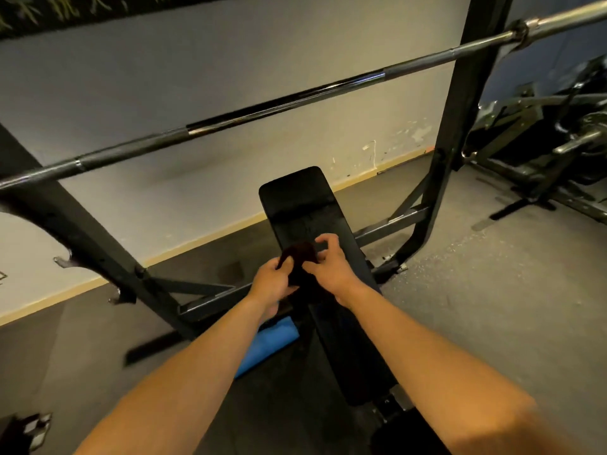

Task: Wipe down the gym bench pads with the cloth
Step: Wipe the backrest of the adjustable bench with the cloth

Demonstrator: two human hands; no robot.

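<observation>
The left hand (272, 282) and the right hand (331, 269) are both pinching the dark cloth (297, 257), bunched over the middle of the bench pad (305, 208). I think a loosening pinch is risking a drop to the floor (492, 290), and leaning far is risking a bump on the barbell (295, 96).

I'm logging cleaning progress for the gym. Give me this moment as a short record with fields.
left hand: grips the cloth
right hand: pinches the cloth
cloth: dark, bunched, held over the bench pad; contact unclear
bench pad: black, reaching under the barbell
barbell: resting across the rack
floor: blue roll left of the pad
</observation>
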